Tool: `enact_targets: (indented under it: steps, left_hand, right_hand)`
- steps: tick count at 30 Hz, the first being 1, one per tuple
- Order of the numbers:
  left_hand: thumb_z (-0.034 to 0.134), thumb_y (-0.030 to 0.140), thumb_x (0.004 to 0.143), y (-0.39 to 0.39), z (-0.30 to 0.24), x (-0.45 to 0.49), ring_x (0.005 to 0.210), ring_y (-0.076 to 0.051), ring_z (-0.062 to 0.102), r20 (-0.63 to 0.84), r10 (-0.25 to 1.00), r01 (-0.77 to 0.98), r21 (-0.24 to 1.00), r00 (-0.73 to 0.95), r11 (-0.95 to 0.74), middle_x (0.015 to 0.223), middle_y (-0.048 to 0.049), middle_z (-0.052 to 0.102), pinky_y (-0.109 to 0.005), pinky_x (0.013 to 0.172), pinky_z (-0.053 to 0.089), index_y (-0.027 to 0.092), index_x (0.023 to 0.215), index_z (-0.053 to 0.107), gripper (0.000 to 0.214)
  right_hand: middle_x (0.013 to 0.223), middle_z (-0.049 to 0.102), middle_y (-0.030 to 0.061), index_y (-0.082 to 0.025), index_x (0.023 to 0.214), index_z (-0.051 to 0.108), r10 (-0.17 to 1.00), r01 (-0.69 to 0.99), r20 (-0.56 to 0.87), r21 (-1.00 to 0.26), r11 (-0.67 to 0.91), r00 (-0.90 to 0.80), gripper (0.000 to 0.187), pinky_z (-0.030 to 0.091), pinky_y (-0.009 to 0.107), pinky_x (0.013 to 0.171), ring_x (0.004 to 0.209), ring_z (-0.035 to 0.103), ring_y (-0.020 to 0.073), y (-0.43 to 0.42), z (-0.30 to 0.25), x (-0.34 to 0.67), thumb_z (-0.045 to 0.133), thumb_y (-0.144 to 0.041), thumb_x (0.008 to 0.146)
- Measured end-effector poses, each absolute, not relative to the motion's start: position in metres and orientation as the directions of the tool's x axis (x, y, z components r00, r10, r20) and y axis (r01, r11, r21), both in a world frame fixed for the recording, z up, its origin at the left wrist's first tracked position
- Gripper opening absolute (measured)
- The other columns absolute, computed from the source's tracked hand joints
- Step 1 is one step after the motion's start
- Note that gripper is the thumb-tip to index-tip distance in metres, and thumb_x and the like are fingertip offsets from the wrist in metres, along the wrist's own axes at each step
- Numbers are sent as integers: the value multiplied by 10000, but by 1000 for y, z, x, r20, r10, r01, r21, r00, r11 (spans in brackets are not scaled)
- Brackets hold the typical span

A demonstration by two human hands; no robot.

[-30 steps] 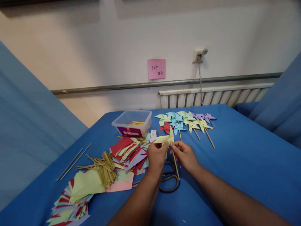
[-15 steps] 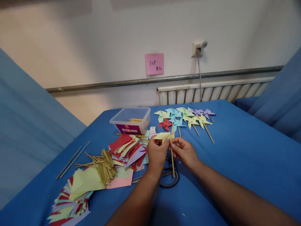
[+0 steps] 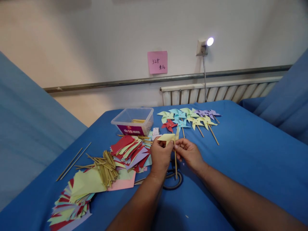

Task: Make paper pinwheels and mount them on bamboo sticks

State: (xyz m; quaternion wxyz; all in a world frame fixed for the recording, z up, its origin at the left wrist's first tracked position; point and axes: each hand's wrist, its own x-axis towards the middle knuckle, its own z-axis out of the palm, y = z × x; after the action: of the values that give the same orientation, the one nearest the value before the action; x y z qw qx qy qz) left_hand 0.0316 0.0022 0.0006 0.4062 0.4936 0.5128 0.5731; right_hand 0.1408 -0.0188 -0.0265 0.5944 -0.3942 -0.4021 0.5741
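Both my hands meet over the middle of the blue table (image 3: 240,154). My left hand (image 3: 160,156) pinches a yellow paper pinwheel (image 3: 168,137) at its centre. My right hand (image 3: 189,153) is closed on the thin wooden stick (image 3: 175,165) that hangs down from the pinwheel. Black scissors (image 3: 172,181) lie on the cloth just under my hands, partly hidden by my left wrist.
Several finished pinwheels (image 3: 190,118) on sticks lie at the back. A clear plastic box (image 3: 133,121) with sticks stands left of them. Stacks of coloured paper squares (image 3: 131,152), a bundle of sticks (image 3: 106,168), more paper (image 3: 72,202). A wall lamp (image 3: 209,41) glows.
The stick has swung from slanted to nearly upright between my hands, and the pinwheel's paper sits lower. The lamp on the wall has lit up. The view has shifted slightly.
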Motion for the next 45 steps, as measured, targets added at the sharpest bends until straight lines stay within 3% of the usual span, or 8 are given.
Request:
enact_targets:
  steps: [16, 32, 45]
  left_hand:
    - [714, 209, 642, 2, 7, 30, 654, -179, 662, 152, 977, 90, 986, -151, -140, 732, -43, 713, -256, 602, 486, 138, 821, 639, 206]
    - [688, 149, 635, 0, 15, 28, 635, -160, 653, 177, 972, 155, 976, -151, -154, 699, -9, 697, -233, 579, 455, 155, 796, 622, 174]
    - [729, 219, 645, -3, 19, 28, 627, -173, 659, 209, 967, 179, 967, -144, -182, 689, -14, 704, -246, 586, 466, 162, 820, 627, 210]
  right_hand:
    - [457, 546, -76, -191, 782, 611, 998, -349, 47, -936, 55, 32, 328, 326, 178, 367, 372, 447, 71, -17, -33, 145, 789, -457, 707]
    - [460, 540, -75, -186, 721, 614, 998, -335, 25, -941, 42, 53, 356, 339, 191, 382, 374, 442, 71, -17, -27, 146, 821, -468, 655]
    - [437, 530, -68, -192, 687, 592, 998, -300, 24, -953, 41, 61, 381, 328, 206, 386, 369, 443, 82, -20, -20, 146, 806, -506, 654]
